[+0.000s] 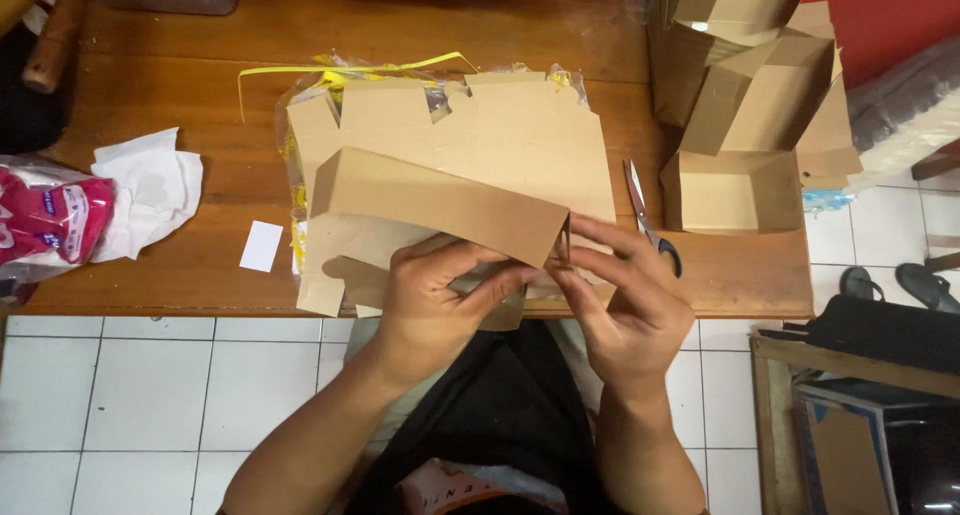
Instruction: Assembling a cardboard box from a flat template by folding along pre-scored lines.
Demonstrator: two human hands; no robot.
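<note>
Head camera looks down on the wooden table (180, 95), the largest thing in sight, with white floor tiles (130, 395) below its near edge. On the middle of the table we see a stack of flat brown cardboard blanks (520, 140) lying on a clear plastic wrapper (300, 105) with a yellow strip. At the table's right end stand the folded cardboard boxes (760, 105), nested and piled, one open box (730, 190) in front of them.

Over the near edge we hold a half-folded cardboard box (440, 205), one long panel raised above the stack. Our left hand (430, 305) grips it from below, thumb and fingers closed on the lower flap. Our right hand (625, 305) pinches the box's right corner, fingertips together on the fold.

To the left lie crumpled white paper (150, 190) and a pink packet (50, 215) at the table's edge. Scissors (648, 220) with a dark handle lie just beside our right hand, between the stack and the open box. A small white card (261, 246) lies left of the stack.
</note>
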